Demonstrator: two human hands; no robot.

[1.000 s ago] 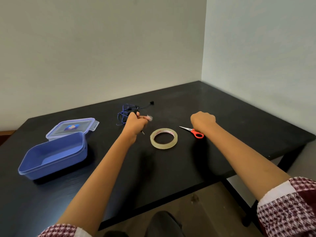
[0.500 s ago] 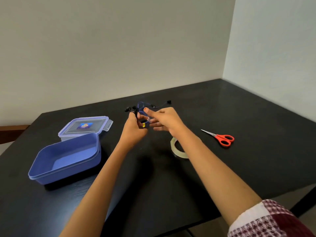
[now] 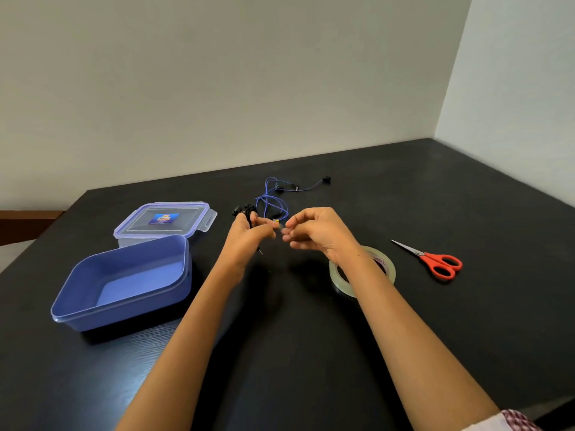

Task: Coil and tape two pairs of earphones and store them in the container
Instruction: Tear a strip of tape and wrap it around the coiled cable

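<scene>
Left hand (image 3: 245, 236) grips black earphones (image 3: 245, 209); right hand (image 3: 319, 234) pinches tape strip (image 3: 280, 226); blue earphones (image 3: 273, 199) behind on table (image 3: 451, 321).

Your two forearms reach forward and converge, the hands raised above the tabletop (image 3: 451, 194) and almost touching. Your left hand (image 3: 245, 236) curls its fingers round the black earphones (image 3: 244, 209). Your right hand (image 3: 317, 234), fingers bent, pinches a small clear scrap (image 3: 280, 225).
</scene>
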